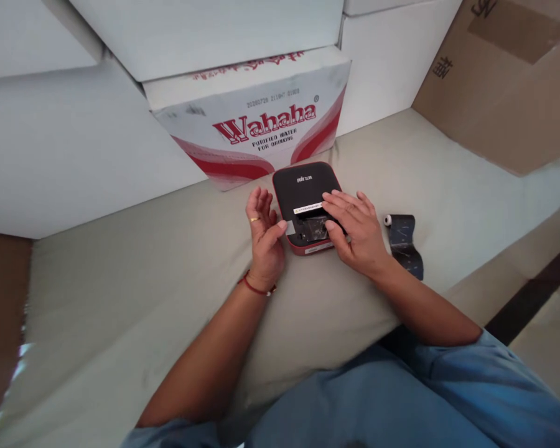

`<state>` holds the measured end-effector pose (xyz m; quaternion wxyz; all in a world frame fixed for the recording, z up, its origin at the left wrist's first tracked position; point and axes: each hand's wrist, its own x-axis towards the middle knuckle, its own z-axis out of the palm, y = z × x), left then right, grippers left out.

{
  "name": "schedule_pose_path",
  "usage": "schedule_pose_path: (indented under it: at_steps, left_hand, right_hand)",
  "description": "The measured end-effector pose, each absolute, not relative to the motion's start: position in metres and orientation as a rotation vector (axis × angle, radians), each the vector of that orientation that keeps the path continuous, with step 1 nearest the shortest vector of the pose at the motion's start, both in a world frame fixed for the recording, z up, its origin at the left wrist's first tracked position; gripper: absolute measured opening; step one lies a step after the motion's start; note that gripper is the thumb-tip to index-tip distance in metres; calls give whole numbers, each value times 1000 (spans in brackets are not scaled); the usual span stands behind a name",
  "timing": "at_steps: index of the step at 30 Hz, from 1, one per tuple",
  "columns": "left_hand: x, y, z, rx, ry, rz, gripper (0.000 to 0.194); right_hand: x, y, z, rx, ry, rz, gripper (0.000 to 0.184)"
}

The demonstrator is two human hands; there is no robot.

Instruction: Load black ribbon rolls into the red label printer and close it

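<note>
A small square device with a black top and red sides (298, 186), apparently a compact printer, lies on the cloth-covered surface. A white label strip crosses its top beside an open slot, where a dark, shiny piece of film (316, 228) shows. My left hand (266, 233) is at the device's left side, fingers raised and apart, its thumb at a pale grey patch on the near left corner. Over the right side rests my right hand (354, 227), fingers stretched out and thumb near the film. It hides that part of the device.
To the right lies a partly unrolled dark film roll (402, 231) with a white core. Behind the device stands a Wahaha water carton (261, 118), with white boxes (214, 31) around it. A brown cardboard box (504, 87) is at the back right.
</note>
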<state>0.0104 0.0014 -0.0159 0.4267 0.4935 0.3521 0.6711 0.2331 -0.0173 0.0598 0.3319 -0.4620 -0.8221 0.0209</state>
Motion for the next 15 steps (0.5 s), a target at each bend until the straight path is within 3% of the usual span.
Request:
schedule_pose_path:
  at_steps: [7,15]
  left_hand:
    - [3,7,-13,1189,734,1508,105]
    - [-5,11,-18,1312,819,1452,123]
  right_hand:
    - [235,-29,60,-886,-2029,-39,24]
    - [235,-32,64,-873,-2035,3,22]
